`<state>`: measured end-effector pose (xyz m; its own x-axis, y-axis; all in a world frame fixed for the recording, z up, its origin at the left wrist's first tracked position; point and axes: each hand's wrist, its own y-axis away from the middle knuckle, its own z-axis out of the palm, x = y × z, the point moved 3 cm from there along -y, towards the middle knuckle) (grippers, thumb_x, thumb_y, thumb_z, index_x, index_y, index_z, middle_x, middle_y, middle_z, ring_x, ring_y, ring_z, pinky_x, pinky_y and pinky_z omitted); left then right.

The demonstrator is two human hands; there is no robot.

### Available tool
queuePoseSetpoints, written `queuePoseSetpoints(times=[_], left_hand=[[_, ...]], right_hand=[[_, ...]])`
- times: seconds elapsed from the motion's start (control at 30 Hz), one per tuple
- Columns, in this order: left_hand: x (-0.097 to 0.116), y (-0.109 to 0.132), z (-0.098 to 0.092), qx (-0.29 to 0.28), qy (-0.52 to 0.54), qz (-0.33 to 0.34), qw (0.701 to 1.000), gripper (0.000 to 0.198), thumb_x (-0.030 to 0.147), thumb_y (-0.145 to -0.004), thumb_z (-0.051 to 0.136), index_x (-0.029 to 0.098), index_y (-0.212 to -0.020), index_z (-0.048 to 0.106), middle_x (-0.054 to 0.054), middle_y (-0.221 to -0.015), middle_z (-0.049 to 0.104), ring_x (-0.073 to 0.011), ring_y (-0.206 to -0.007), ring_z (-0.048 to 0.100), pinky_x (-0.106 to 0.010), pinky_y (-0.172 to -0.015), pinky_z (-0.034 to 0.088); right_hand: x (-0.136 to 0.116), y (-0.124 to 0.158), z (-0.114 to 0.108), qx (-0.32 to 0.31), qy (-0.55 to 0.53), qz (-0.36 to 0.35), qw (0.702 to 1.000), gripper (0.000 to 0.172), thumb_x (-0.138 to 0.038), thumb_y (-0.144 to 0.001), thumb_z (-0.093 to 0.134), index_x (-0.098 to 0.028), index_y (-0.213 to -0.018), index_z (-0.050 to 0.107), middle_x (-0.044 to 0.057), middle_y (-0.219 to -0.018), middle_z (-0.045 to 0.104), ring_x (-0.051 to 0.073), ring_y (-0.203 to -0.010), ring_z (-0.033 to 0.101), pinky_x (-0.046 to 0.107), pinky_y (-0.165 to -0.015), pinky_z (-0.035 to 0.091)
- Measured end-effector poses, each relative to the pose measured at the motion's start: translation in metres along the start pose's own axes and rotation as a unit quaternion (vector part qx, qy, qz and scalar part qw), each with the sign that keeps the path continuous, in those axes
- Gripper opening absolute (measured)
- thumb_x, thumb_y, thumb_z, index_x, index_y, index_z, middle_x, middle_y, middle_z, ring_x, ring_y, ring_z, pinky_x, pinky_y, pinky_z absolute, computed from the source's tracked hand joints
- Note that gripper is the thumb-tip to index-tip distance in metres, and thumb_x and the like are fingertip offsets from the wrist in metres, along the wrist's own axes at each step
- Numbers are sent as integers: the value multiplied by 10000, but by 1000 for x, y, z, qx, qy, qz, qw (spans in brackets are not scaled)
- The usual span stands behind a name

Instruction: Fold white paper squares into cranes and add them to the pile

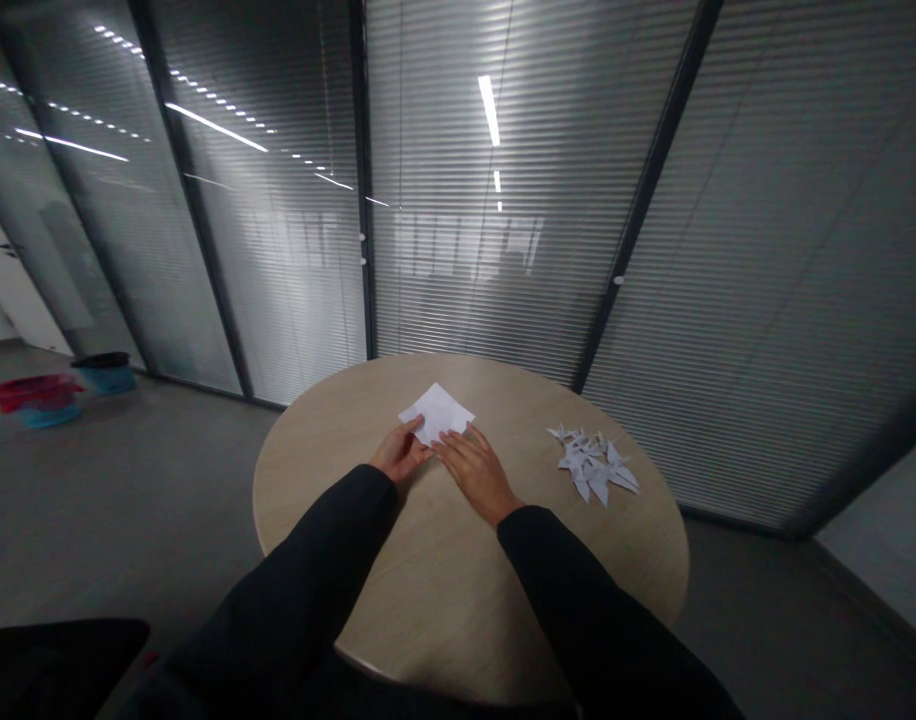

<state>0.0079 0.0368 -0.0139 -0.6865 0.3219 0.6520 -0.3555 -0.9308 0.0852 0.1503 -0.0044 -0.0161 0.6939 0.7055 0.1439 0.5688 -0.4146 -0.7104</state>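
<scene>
A white square of paper point(438, 410) is turned corner-forward over the middle of the round table. My left hand point(402, 452) grips its near left side, the thumb lying on top and the other fingers partly hidden below. Along the near right edge, my right hand point(474, 465) holds the paper with its fingers across the upper face; whatever is under the sheet there is hidden. Over to the right lies a pile of folded white paper cranes point(593, 464), several of them overlapping, apart from both hands.
The round wooden table point(338, 420) stands close to a glass partition with blinds point(488, 290). On the floor at left are a blue bin with a red liner point(34, 395) and another with a black liner point(107, 372). A dark object point(60, 660) fills the lower left corner.
</scene>
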Motion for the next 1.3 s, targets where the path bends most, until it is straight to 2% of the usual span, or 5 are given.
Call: queuePoseSetpoints(times=[0.2, 0.37, 0.8, 1.0, 1.3], left_hand=[[-2, 2, 3, 11, -18, 5, 1000, 213, 155, -904, 469, 65, -1068, 569, -133, -845, 707, -214, -736, 692, -380, -764, 562], [-8, 1, 6, 10, -28, 13, 999, 186, 93, -865, 483, 57, -1016, 585, -146, -879, 709, -202, -751, 695, -328, -764, 557], [-11, 4, 9, 11, -7, 0, 1000, 162, 101, -900, 441, 46, -995, 560, -137, -809, 687, -159, -655, 675, -275, -680, 573], [-15, 2, 10, 12, -30, 21, 999, 230, 126, -913, 454, 45, -1115, 530, -169, -928, 693, -191, -769, 699, -328, -757, 579], [-17, 11, 20, -57, -104, 66, 991, 286, 139, -786, 683, 63, -1054, 620, -162, -1020, 701, -194, -841, 690, -319, -830, 541]], right_hand=[[7, 0, -4, 56, -69, 116, 989, 240, -205, -962, 420, -190, -1009, 655, 76, -964, 721, 205, -923, 656, 426, -980, 451], [16, 4, -4, 76, -113, 202, 970, 193, -263, -953, 431, -203, -956, 615, 63, -907, 689, 209, -877, 639, 352, -814, 502], [-2, -4, -8, 35, -140, 95, 985, 246, -204, -961, 392, -213, -1092, 599, 69, -1039, 680, 214, -1062, 599, 422, -999, 440], [8, -1, -8, 67, -148, 191, 968, 169, -243, -948, 425, -217, -970, 590, 52, -894, 655, 202, -884, 609, 342, -816, 495], [24, 5, -9, 174, -127, 259, 942, 108, -263, -856, 565, -208, -794, 634, 94, -1021, 528, 233, -1027, 524, 420, -942, 452]])
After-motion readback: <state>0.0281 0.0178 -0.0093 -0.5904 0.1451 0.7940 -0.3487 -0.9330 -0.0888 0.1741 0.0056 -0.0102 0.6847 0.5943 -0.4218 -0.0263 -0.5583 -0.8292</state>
